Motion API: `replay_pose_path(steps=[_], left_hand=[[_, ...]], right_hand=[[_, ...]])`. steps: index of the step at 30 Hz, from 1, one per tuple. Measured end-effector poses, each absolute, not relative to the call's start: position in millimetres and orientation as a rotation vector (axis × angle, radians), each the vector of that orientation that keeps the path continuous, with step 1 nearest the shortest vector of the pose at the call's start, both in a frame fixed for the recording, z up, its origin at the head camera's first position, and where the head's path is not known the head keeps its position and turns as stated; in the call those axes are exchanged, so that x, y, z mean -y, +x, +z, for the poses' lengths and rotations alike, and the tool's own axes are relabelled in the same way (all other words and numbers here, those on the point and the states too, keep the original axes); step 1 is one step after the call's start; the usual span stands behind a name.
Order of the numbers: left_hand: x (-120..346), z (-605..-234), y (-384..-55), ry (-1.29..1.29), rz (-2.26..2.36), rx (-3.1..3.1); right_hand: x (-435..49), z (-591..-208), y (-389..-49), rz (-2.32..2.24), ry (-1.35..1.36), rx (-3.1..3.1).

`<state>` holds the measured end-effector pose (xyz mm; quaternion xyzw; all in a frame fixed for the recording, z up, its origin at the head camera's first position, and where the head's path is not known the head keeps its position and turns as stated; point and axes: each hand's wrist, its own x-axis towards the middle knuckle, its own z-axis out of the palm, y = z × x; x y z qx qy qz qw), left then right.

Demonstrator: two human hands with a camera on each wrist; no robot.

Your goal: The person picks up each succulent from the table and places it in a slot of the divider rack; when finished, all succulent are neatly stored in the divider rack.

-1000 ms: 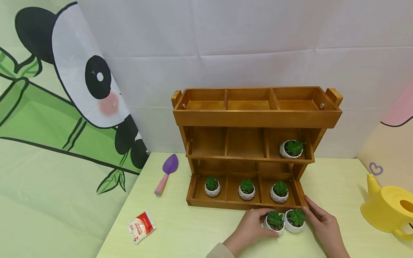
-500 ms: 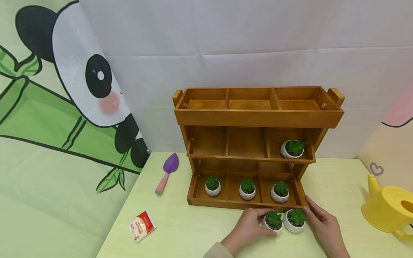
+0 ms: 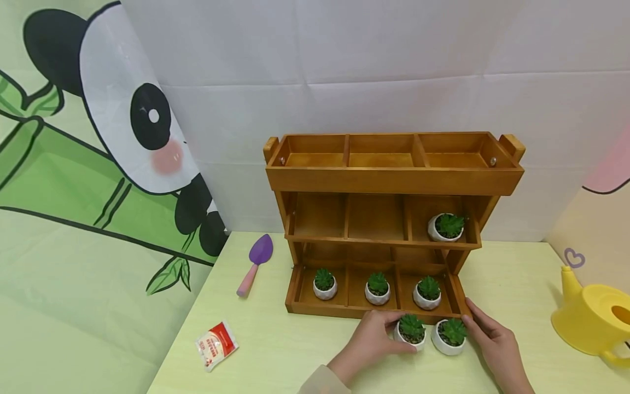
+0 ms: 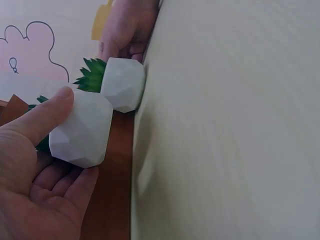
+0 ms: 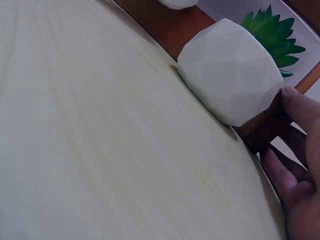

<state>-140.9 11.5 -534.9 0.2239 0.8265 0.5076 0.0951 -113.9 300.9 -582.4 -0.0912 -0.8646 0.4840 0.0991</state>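
Note:
My left hand (image 3: 370, 340) pinches a small white faceted pot with a green succulent (image 3: 411, 330) between thumb and fingers. In the left wrist view that pot (image 4: 82, 131) appears lifted off the table. A second potted succulent (image 3: 449, 336) stands on the table just to its right, before the wooden shelf (image 3: 394, 180). My right hand (image 3: 499, 345) grips the shelf's lower right front corner, thumb in front and fingers along the side. On the bottom tier, one potted succulent sits in each compartment: left (image 3: 325, 284), middle (image 3: 377, 289) and right (image 3: 427, 293).
Another potted succulent (image 3: 446, 227) occupies the middle tier's right compartment. To the left lie a purple trowel with a pink handle (image 3: 255, 264) and a red-and-white packet (image 3: 217, 346). A yellow watering can (image 3: 593, 317) stands at the right. A wall sheet hangs behind the shelf.
My left hand has moved left and slightly up with its potted succulent, widening the gap to the other pot on the table. My right hand has stayed at the shelf corner.

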Motion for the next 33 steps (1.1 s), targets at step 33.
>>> replay_pose_path(steps=[33], left_hand=[[21.1,-439.1,-172.0,0.732,1.612,-2.479]], right_hand=[[-300.1,-580.8,-112.8,1.446,-0.31,2.59]])
